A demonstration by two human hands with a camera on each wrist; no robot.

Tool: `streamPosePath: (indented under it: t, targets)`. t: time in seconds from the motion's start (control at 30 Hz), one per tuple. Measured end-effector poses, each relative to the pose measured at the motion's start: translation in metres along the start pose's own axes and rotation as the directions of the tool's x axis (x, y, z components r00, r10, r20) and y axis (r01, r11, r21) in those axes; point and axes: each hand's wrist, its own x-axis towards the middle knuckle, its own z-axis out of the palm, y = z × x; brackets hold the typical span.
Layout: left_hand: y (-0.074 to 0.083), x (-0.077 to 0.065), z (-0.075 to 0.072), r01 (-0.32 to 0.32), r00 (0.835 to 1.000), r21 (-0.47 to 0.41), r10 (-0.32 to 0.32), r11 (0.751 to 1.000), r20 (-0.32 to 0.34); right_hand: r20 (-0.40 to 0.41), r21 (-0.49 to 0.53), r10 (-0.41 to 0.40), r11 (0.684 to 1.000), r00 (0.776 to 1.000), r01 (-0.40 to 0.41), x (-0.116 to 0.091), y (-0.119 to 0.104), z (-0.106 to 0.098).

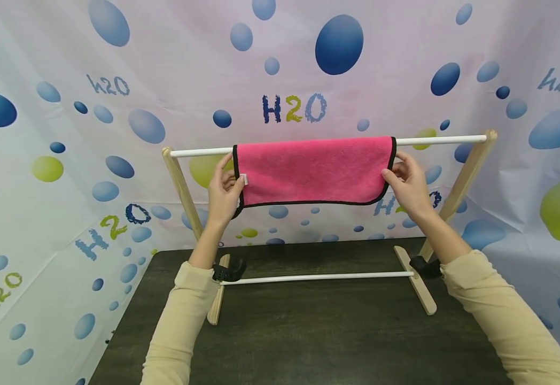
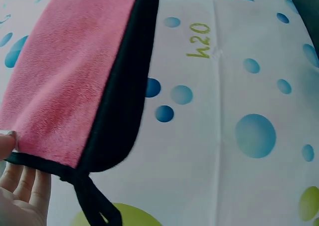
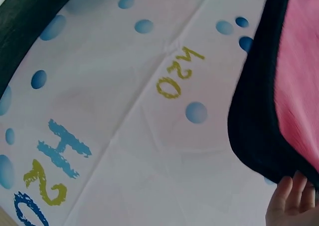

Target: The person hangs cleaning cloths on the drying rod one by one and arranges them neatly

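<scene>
A pink towel with black edging hangs folded over the white top bar of a wooden rack. My left hand pinches its left edge, thumb on the front by a small white tag, fingers behind. At the opposite edge my right hand pinches the towel the same way, thumb in front. In the left wrist view, a black loop dangles from the towel's corner beside the left fingers. The right wrist view has the right fingers at the black border near a rounded corner.
The rack's wooden legs stand on a dark table, joined low down by a second white bar. Close behind and at the sides hangs a white curtain with blue and green dots.
</scene>
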Motion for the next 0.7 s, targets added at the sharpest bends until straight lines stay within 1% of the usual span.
streamPosePath:
  t: [0.07,0.1,0.13,0.2,0.3,0.33,0.53,0.57,0.7]
  targets:
    - [-0.003,-0.003,0.0,-0.019,1.0,0.019,0.019,1.0,0.004,-0.006,-0.002,-0.045,0.999,0.999,0.045,-0.006,-0.007,0.004]
    - [-0.005,-0.005,0.0,-0.029,1.0,0.027,0.029,0.999,0.01,-0.011,-0.005,-0.064,0.998,0.998,0.064,-0.008,-0.006,0.006]
    - [-0.01,-0.006,0.0,-0.04,0.999,0.033,0.04,0.999,0.014,-0.014,-0.01,-0.078,0.997,0.997,0.078,-0.01,-0.005,0.007]
    - [-0.013,-0.009,-0.001,-0.055,0.998,0.047,0.054,0.997,0.022,-0.024,-0.019,-0.1,0.995,0.995,0.1,-0.014,-0.002,0.01]
    - [-0.016,-0.016,-0.002,-0.062,0.997,0.062,0.059,0.996,0.04,-0.023,-0.036,-0.126,0.992,0.992,0.125,-0.021,0.002,0.012]
    - [-0.016,-0.019,-0.002,-0.058,0.997,0.065,0.055,0.996,0.047,-0.02,-0.042,-0.129,0.991,0.991,0.128,-0.023,0.003,0.012]
    - [0.001,-0.039,-0.006,-0.042,0.995,0.136,0.029,0.99,0.098,0.009,-0.075,-0.117,0.99,0.993,0.117,-0.04,0.011,0.011]
    - [0.003,-0.043,-0.006,-0.048,0.994,0.152,0.032,0.987,0.103,0.013,-0.081,-0.113,0.99,0.993,0.114,-0.043,0.012,0.011]
    - [-0.002,-0.057,-0.01,-0.07,0.993,0.189,0.05,0.979,0.111,0.033,-0.099,-0.103,0.989,0.994,0.106,-0.054,0.015,0.011]
